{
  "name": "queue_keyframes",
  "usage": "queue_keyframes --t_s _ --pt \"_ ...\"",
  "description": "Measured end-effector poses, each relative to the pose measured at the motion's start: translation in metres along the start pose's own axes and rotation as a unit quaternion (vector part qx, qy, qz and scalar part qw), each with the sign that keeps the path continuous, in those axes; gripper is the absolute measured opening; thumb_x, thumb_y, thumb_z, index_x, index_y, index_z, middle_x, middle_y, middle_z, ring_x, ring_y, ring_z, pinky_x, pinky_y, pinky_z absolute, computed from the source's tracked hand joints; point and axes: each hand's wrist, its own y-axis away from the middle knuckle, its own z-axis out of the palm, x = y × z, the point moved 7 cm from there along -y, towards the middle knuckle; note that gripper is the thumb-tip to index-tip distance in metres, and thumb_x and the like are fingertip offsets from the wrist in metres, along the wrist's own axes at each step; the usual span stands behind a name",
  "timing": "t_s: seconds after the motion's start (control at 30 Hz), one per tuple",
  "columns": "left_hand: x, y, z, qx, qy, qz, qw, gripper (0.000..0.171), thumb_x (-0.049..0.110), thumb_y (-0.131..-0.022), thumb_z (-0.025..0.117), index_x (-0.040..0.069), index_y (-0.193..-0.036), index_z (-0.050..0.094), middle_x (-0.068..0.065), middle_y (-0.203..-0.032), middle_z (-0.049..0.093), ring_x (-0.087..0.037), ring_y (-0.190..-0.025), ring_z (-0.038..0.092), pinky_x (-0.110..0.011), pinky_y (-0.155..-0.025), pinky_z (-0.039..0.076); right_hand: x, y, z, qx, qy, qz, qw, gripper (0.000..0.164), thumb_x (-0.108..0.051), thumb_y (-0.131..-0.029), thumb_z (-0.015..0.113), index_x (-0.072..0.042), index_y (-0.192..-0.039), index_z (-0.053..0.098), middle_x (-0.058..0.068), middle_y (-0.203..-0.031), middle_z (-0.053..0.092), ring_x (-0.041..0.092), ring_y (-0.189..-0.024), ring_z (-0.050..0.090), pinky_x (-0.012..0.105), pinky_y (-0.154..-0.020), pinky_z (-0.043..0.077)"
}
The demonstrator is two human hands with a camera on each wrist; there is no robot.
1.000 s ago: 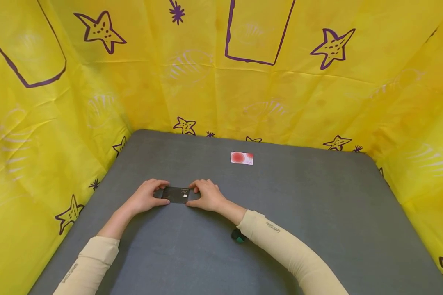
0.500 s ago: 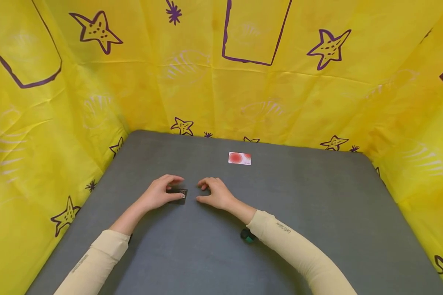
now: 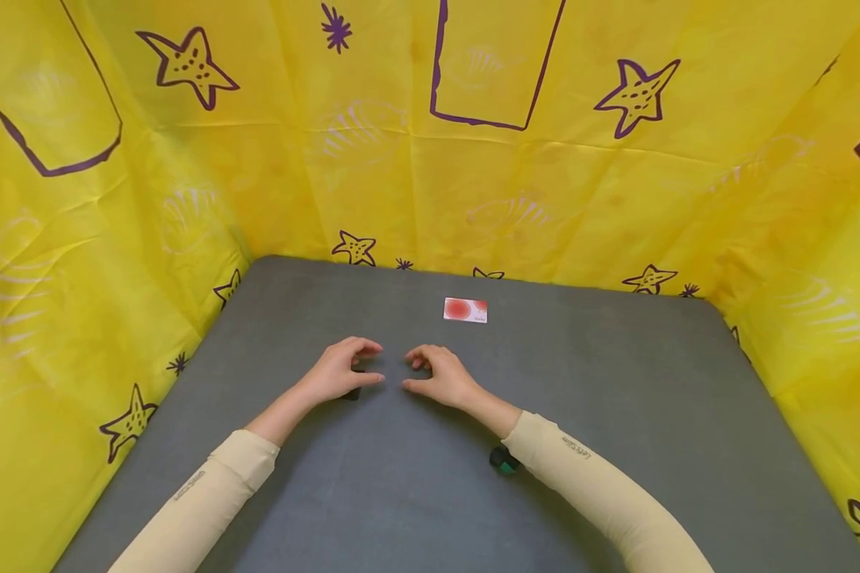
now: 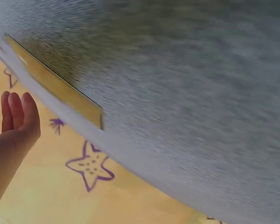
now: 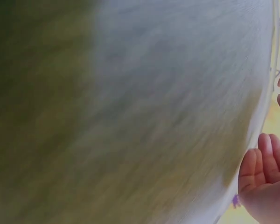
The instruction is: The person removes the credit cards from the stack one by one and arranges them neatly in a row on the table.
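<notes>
A dark card [image 3: 353, 394] lies on the grey table, mostly hidden behind my left hand [image 3: 335, 372] in the head view. In the left wrist view its glossy face [image 4: 65, 86] mirrors yellow, and the hand is apart from it. My left fingers and thumb are spread in a loose C above the card, holding nothing. To the right, my right hand [image 3: 446, 380] mirrors that pose, its fingers loosely bent with nothing between them. A small gap separates the two hands' fingertips. Farther back lies a red and white card [image 3: 466, 310], flat and untouched.
The grey table [image 3: 616, 430] runs back to yellow cloth walls [image 3: 545, 175] printed with starfish, on the left, back and right. A dark band with a green part [image 3: 504, 461] sits under the right wrist.
The hands held the dark card by its two ends a second ago. They have let go, leaving it on the table, and both have shifted right, the left hand now over the card.
</notes>
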Motion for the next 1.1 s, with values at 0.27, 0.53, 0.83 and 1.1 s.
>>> queue_keyframes --t_s 0.27,0.53,0.83,1.1 --pt "0.005 -0.010 0.014 -0.005 0.000 0.003 1.0000 0.046 0.020 -0.080 0.081 0.000 -0.118 0.063 -0.014 -0.114 0.063 -0.028 -0.105 0.059 -0.044 -0.090 0.048 0.017 0.011 -0.018 0.012 0.003 0.023 1.000 0.039 -0.022 -0.081 0.080 -0.006 -0.113 0.066 0.005 -0.097 0.064 0.021 -0.090 0.055 0.036 -0.084 0.044" --pt "0.008 -0.027 0.030 -0.010 0.006 -0.019 0.9998 0.047 0.021 -0.079 0.082 0.001 -0.118 0.064 -0.012 -0.113 0.064 -0.027 -0.105 0.059 -0.042 -0.092 0.047 0.042 0.016 -0.039 0.034 0.012 0.063 0.997 0.037 -0.023 -0.080 0.080 -0.008 -0.112 0.066 0.003 -0.098 0.063 0.021 -0.090 0.053 0.037 -0.084 0.044" --pt "0.013 -0.053 0.045 -0.008 0.006 -0.042 0.9991 0.047 0.023 -0.079 0.083 0.003 -0.117 0.064 -0.010 -0.111 0.064 -0.024 -0.102 0.057 -0.039 -0.092 0.046 0.067 0.021 -0.061 0.065 0.013 0.099 0.993 0.037 -0.022 -0.081 0.080 -0.007 -0.112 0.066 0.006 -0.100 0.065 0.023 -0.092 0.055 0.039 -0.085 0.043" --pt "0.021 -0.074 0.054 0.001 0.006 -0.057 0.9984 0.047 0.022 -0.078 0.083 0.002 -0.117 0.064 -0.012 -0.109 0.063 -0.025 -0.099 0.057 -0.038 -0.091 0.046 0.079 0.021 -0.075 0.083 0.018 0.110 0.990 0.037 -0.021 -0.081 0.079 -0.006 -0.112 0.066 0.008 -0.100 0.065 0.026 -0.092 0.055 0.041 -0.085 0.043"
